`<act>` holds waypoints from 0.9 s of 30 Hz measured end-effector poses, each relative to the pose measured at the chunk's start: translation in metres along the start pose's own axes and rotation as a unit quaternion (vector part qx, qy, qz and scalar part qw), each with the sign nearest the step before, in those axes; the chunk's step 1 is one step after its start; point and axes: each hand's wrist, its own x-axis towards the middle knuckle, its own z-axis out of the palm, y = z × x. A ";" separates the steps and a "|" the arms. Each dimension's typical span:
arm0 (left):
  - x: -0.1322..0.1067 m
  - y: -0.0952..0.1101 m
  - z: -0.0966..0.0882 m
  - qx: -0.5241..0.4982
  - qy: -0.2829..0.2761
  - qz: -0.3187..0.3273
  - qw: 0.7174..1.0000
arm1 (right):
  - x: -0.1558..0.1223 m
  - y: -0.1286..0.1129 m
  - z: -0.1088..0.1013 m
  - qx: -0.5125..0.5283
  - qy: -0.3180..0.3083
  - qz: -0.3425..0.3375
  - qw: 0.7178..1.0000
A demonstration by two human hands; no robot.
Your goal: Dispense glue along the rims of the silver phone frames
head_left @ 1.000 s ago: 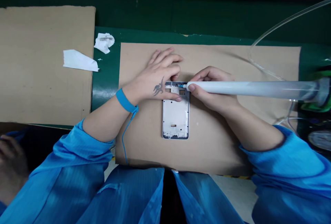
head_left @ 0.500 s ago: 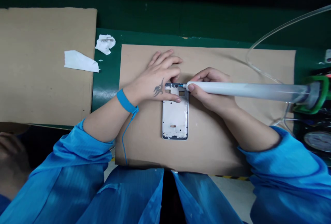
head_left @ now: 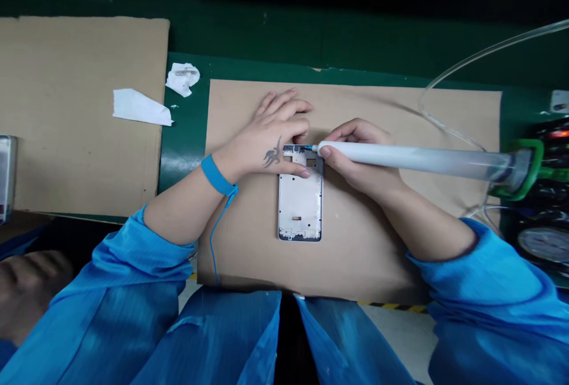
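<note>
A phone frame (head_left: 300,207) lies flat on the cardboard sheet, its short edges facing away from and toward me. My left hand (head_left: 278,130) steadies it, with the thumb laid across the upper part and the index finger bent at the far edge; the other fingers spread on the cardboard. A blue wristband with a cord is round that wrist. My right hand (head_left: 362,157) grips a long white dispensing syringe (head_left: 422,157) near its nozzle, fingers wrapped round the front end. The syringe's blue needle tip points left and is at the frame's far edge; whether it touches I cannot tell.
A cardboard sheet (head_left: 373,249) covers the green bench; another cardboard (head_left: 80,166) is at left. White paper scraps (head_left: 141,106) lie there. A clear hose (head_left: 466,65) and a pressure gauge (head_left: 544,243) are at right. Another person's hand (head_left: 35,290) shows lower left.
The needle tip has shifted slightly left along the frame's far edge. A silver-edged device has come into view on the left cardboard, and the other person's hand has moved. My left hand keeps its hold.
</note>
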 end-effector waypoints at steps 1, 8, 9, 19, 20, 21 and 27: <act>0.000 0.000 0.000 0.000 0.001 0.000 1.000 | 0.000 0.000 0.000 0.004 0.001 -0.002 1.000; 0.001 -0.001 0.001 0.008 0.005 0.004 1.000 | 0.000 0.001 0.001 0.009 -0.023 -0.009 1.000; 0.001 -0.001 0.001 0.009 0.003 0.004 1.000 | 0.000 0.000 0.001 0.005 -0.026 -0.005 1.000; 0.000 -0.001 0.000 0.001 0.006 0.004 1.000 | 0.000 -0.002 0.001 -0.001 0.001 -0.001 1.000; 0.000 -0.001 0.000 -0.001 0.006 0.005 1.000 | 0.000 -0.001 0.001 -0.002 0.005 0.001 1.000; 0.000 -0.001 0.000 -0.002 0.006 0.005 1.000 | 0.000 -0.001 0.001 -0.002 0.007 0.003 1.000; -0.001 0.000 0.000 0.006 0.002 0.006 1.000 | 0.000 0.002 0.000 -0.006 0.005 0.000 1.000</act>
